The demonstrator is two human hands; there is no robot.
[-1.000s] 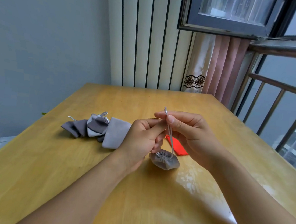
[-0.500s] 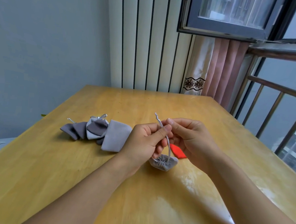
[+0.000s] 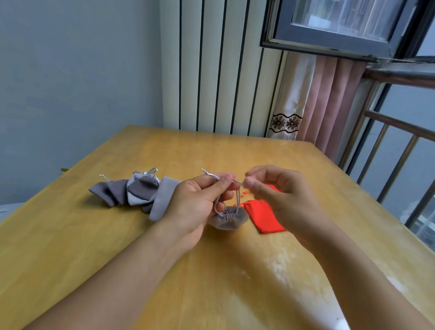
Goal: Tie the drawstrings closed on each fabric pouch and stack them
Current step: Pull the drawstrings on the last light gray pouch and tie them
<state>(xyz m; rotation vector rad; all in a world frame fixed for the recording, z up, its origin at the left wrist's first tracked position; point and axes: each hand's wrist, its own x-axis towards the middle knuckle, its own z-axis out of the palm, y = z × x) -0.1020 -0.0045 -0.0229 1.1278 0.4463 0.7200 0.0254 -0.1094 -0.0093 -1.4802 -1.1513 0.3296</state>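
Observation:
A small grey pouch (image 3: pixel 229 220) with a cinched, gathered mouth rests on the wooden table (image 3: pixel 145 278) between my hands. Its pale grey drawstring (image 3: pixel 237 199) rises from the mouth. My left hand (image 3: pixel 196 205) pinches one cord end between thumb and forefinger, the tip sticking out to the left. My right hand (image 3: pixel 280 195) pinches the other cord end just to the right, fingertips almost touching the left hand's. A red pouch (image 3: pixel 266 217) lies flat behind my right hand, partly hidden. A heap of several grey pouches (image 3: pixel 138 192) lies to the left.
A ribbed white radiator (image 3: pixel 217 57) stands against the wall behind the table. A pink curtain (image 3: pixel 324 103) and a metal railing (image 3: pixel 412 164) are at the right by the window. The table's left edge runs close to the grey heap.
Both hands have come down and drawn slightly apart sideways; the cord, held upright before, now stretches level between the fingertips. The red pouch shows more behind my right hand.

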